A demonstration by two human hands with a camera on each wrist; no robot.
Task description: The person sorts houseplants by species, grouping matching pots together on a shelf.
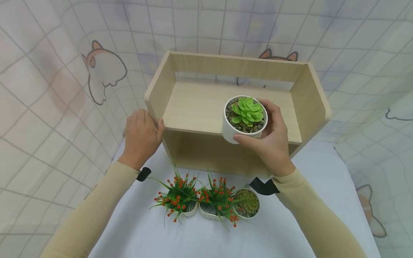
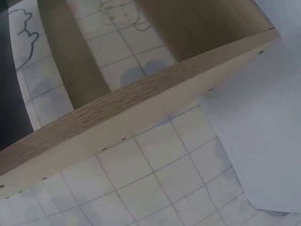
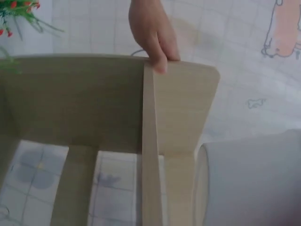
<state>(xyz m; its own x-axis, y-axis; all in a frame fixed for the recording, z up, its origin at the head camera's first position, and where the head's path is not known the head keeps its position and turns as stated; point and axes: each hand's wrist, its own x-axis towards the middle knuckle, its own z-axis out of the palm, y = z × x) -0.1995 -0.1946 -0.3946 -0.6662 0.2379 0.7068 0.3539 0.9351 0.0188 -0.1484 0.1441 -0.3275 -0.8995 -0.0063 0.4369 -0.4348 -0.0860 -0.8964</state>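
Note:
A small wooden shelf with an upper open level and a lower compartment stands on the white surface. My right hand holds a white pot with a bright green succulent above the front edge of the upper board, thumb at the near side, other fingers partly hidden behind it. The pot's white side fills the lower right of the right wrist view. My left hand grips the shelf's left side panel at its front edge; the thumb lies near the upper board. The left wrist view shows the panel but no hand.
In front of the shelf stand two pots of red-flowered plants and a pot with a duller green succulent, side by side on the white tabletop. A grid-patterned curtain with cartoon animals surrounds the table.

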